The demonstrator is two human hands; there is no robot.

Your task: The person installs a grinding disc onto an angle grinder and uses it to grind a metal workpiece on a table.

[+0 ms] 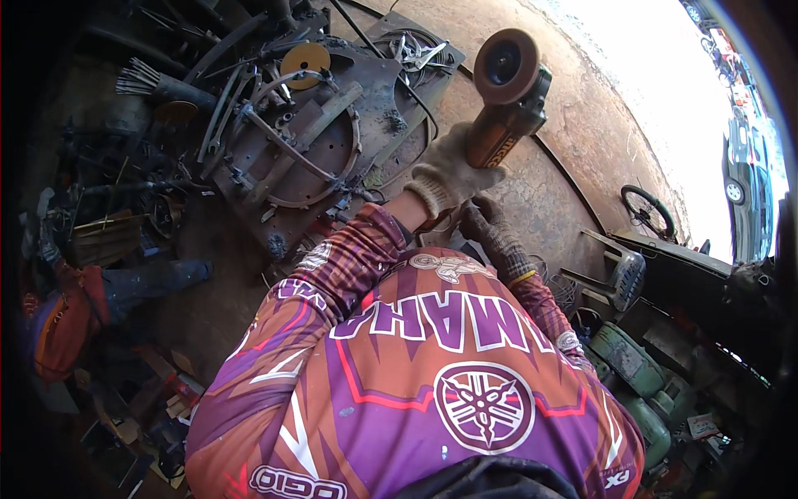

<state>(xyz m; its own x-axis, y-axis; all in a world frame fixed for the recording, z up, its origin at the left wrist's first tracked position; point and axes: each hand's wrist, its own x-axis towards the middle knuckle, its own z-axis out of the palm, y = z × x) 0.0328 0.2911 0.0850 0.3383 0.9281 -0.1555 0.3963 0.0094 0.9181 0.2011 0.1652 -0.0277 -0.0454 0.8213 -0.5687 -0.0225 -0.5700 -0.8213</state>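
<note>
My left hand (455, 173), in a pale knit work glove, is closed around the body of an angle grinder (494, 143). The grinder is held upright, its round brown disc (505, 66) at the top. My right hand (489, 226), in a darker, dirty glove, is just below and to the right, close to the grinder's lower end. Its fingers curl in, but what they grip is hidden. To the left, a round metal frame (287, 150) with crossbars lies on a steel work table (386, 91).
A tan disc (305, 66), wrenches (223, 112) and a cable lie on the table. Clutter fills the left, beside what looks like a person in orange (75, 320). At right are a stool (619, 279), a wheel (647, 210), green machinery (628, 358) and a parked vehicle (748, 183).
</note>
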